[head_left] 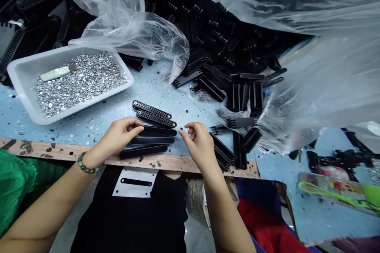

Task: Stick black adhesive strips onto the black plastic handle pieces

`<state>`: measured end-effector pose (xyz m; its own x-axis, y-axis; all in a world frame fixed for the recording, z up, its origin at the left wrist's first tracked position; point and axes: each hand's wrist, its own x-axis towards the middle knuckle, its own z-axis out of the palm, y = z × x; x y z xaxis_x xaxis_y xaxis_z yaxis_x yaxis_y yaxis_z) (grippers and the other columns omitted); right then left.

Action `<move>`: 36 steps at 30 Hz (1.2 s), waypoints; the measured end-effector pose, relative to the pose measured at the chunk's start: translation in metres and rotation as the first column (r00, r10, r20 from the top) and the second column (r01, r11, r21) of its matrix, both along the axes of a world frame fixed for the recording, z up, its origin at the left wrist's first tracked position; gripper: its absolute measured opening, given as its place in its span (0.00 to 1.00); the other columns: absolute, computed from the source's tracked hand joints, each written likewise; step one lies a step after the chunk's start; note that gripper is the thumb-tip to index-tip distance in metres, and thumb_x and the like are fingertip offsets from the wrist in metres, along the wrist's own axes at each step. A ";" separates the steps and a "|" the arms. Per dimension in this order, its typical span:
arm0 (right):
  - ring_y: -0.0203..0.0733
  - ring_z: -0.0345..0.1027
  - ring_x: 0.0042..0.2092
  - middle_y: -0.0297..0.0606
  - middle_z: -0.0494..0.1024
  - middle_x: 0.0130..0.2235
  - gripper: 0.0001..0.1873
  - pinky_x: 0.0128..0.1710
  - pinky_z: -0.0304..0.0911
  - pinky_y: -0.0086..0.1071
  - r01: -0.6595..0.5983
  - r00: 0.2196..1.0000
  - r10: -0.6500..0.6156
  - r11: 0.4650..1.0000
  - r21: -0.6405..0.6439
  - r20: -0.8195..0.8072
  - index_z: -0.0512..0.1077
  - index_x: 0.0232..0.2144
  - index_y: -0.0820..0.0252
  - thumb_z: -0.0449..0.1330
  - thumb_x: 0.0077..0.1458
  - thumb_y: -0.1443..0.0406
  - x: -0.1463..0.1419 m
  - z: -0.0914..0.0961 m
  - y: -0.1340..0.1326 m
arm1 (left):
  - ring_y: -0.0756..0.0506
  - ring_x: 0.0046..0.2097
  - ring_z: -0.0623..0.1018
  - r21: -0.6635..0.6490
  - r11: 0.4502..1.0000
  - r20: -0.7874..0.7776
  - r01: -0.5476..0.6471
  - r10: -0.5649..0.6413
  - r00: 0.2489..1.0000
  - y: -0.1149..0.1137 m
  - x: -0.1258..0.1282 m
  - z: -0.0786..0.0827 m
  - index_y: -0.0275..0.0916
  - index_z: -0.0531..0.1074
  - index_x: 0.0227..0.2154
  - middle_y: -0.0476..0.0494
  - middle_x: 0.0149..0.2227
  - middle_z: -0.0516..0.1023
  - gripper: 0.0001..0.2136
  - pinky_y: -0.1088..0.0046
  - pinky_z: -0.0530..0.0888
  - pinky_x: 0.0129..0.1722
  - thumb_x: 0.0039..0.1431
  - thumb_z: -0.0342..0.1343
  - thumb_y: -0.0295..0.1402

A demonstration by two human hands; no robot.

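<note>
Several long black plastic strips [152, 130] lie in a row near the table's front edge. My left hand [118, 136] rests on the left ends of the middle strips, its fingers curled and pinching one strip's end. My right hand [197, 140] hovers just right of the row, with thumb and fingers pinched together; whatever is between them is too small to name. The two far strips [154, 114] show a perforated face.
A white tray [22, 75] of small silver washers, with a pale scoop in it, stands at the back left. A heap of black plastic parts [237, 71] spills from a large clear plastic bag [311, 47] at the right. More black parts lie beside my right hand.
</note>
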<state>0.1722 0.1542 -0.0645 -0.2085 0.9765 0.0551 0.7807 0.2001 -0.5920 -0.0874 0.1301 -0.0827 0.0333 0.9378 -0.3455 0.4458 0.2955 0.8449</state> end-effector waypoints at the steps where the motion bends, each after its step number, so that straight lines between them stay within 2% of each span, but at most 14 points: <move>1: 0.35 0.66 0.31 0.36 0.71 0.33 0.08 0.33 0.63 0.31 0.023 0.995 -0.026 0.999 -0.025 -0.099 0.69 0.36 0.60 0.59 0.58 0.60 0.005 -0.003 -0.007 | 0.50 0.31 0.73 0.031 0.999 -0.026 0.014 -0.013 1.000 0.000 0.000 0.002 0.38 0.76 0.42 0.43 0.41 0.77 0.18 0.74 0.69 0.34 0.58 0.54 0.46; 4: 0.35 0.69 0.33 0.38 0.74 0.36 0.07 0.35 0.67 0.31 -0.016 0.953 -0.017 0.994 -0.104 -0.302 0.69 0.38 0.60 0.59 0.59 0.62 0.011 -0.015 -0.027 | 0.52 0.32 0.72 0.182 0.983 -0.138 0.013 0.013 0.990 -0.008 -0.002 0.009 0.40 0.74 0.47 0.43 0.48 0.74 0.19 0.75 0.69 0.34 0.59 0.53 0.47; 6: 0.36 0.71 0.36 0.39 0.75 0.39 0.07 0.38 0.69 0.32 -0.062 0.943 0.041 0.997 -0.054 -0.330 0.69 0.39 0.60 0.60 0.58 0.64 0.008 -0.022 -0.036 | 0.52 0.34 0.73 0.221 0.975 -0.196 -0.003 0.048 0.979 -0.018 -0.003 0.015 0.41 0.73 0.47 0.44 0.47 0.73 0.19 0.76 0.69 0.33 0.60 0.53 0.47; 11: 0.42 0.69 0.50 0.43 0.74 0.47 0.12 0.51 0.68 0.38 -0.192 0.956 0.237 0.951 0.241 -0.171 0.70 0.48 0.58 0.57 0.61 0.67 -0.001 -0.037 -0.041 | 0.54 0.27 0.69 0.049 0.998 -0.160 -0.048 0.055 0.986 -0.042 -0.002 0.018 0.41 0.70 0.47 0.48 0.36 0.73 0.20 0.78 0.67 0.28 0.57 0.56 0.48; 14: 0.41 0.70 0.45 0.44 0.75 0.44 0.14 0.44 0.69 0.36 -0.199 0.972 0.232 0.896 0.396 -0.036 0.71 0.49 0.60 0.57 0.61 0.70 -0.004 -0.040 -0.040 | 0.53 0.30 0.70 0.011 0.995 -0.101 -0.095 0.095 0.990 -0.043 0.002 0.013 0.39 0.69 0.43 0.48 0.36 0.73 0.19 0.78 0.67 0.29 0.55 0.58 0.46; 19: 0.40 0.67 0.37 0.40 0.77 0.34 0.12 0.36 0.64 0.35 -0.273 0.956 0.280 0.747 0.606 0.085 0.71 0.43 0.62 0.59 0.56 0.76 -0.006 -0.040 -0.036 | 0.52 0.34 0.71 0.005 0.993 -0.030 -0.119 0.119 0.992 -0.037 0.004 0.006 0.37 0.69 0.38 0.48 0.35 0.73 0.17 0.78 0.68 0.32 0.54 0.58 0.45; 21: 0.39 0.66 0.35 0.38 0.75 0.32 0.08 0.34 0.63 0.34 -0.267 0.955 0.291 0.750 0.605 0.061 0.69 0.36 0.61 0.58 0.56 0.76 -0.005 -0.041 -0.035 | 0.52 0.34 0.72 0.013 0.995 -0.033 -0.102 0.103 0.994 -0.037 0.002 0.006 0.36 0.69 0.38 0.47 0.35 0.72 0.17 0.77 0.69 0.32 0.55 0.58 0.45; 24: 0.39 0.65 0.36 0.38 0.72 0.32 0.05 0.36 0.65 0.34 -0.203 0.965 0.258 0.837 0.508 -0.040 0.67 0.34 0.60 0.59 0.58 0.73 -0.003 -0.041 -0.035 | 0.49 0.37 0.73 0.094 0.995 -0.183 -0.032 0.049 0.982 -0.042 -0.001 0.010 0.37 0.69 0.41 0.45 0.38 0.72 0.17 0.75 0.71 0.35 0.58 0.56 0.46; 25: 0.40 0.66 0.38 0.40 0.72 0.35 0.05 0.38 0.67 0.36 -0.176 0.968 0.240 0.862 0.476 -0.076 0.67 0.37 0.60 0.60 0.58 0.70 -0.001 -0.041 -0.035 | 0.47 0.41 0.73 0.167 0.986 -0.274 0.001 0.045 0.961 -0.043 0.000 0.012 0.37 0.69 0.43 0.42 0.41 0.72 0.18 0.72 0.72 0.38 0.58 0.55 0.47; 27: 0.44 0.67 0.47 0.46 0.72 0.43 0.15 0.45 0.68 0.40 -0.157 0.971 0.219 0.887 0.434 -0.097 0.66 0.48 0.60 0.61 0.58 0.66 0.001 -0.038 -0.034 | 0.41 0.52 0.71 0.328 0.936 -0.453 0.126 0.039 0.891 -0.046 0.003 0.017 0.37 0.66 0.51 0.36 0.51 0.68 0.24 0.64 0.72 0.49 0.58 0.55 0.49; 28: 0.46 0.66 0.51 0.49 0.71 0.48 0.22 0.49 0.68 0.42 -0.172 0.972 0.223 0.888 0.427 -0.072 0.63 0.54 0.61 0.61 0.58 0.65 0.002 -0.036 -0.033 | 0.38 0.59 0.66 0.381 0.898 -0.528 0.219 0.017 0.849 -0.047 0.007 0.018 0.37 0.63 0.56 0.33 0.57 0.63 0.29 0.58 0.69 0.55 0.57 0.55 0.50; 30: 0.49 0.63 0.57 0.52 0.68 0.55 0.30 0.54 0.65 0.44 -0.249 0.966 0.256 0.879 0.407 0.037 0.58 0.61 0.63 0.60 0.59 0.64 0.002 -0.033 -0.030 | 0.32 0.68 0.53 0.387 0.821 -0.649 0.419 -0.081 0.756 -0.046 0.016 0.019 0.36 0.52 0.65 0.30 0.67 0.49 0.39 0.50 0.60 0.62 0.57 0.53 0.55; 32: 0.50 0.62 0.58 0.50 0.69 0.57 0.30 0.55 0.64 0.44 -0.316 0.949 0.284 0.862 0.396 0.138 0.58 0.62 0.64 0.58 0.60 0.66 0.001 -0.032 -0.027 | 0.31 0.70 0.44 0.334 0.755 -0.732 0.564 -0.169 0.660 -0.044 0.025 0.016 0.36 0.40 0.69 0.31 0.70 0.41 0.44 0.47 0.54 0.65 0.58 0.49 0.57; 36: 0.47 0.66 0.54 0.46 0.75 0.52 0.22 0.52 0.65 0.42 -0.331 0.944 0.288 0.827 0.454 0.163 0.66 0.57 0.64 0.56 0.60 0.72 -0.001 -0.035 -0.023 | 0.37 0.70 0.48 0.273 0.716 -0.805 0.642 -0.196 0.561 -0.039 0.033 0.005 0.35 0.34 0.69 0.37 0.70 0.45 0.40 0.51 0.52 0.66 0.65 0.43 0.52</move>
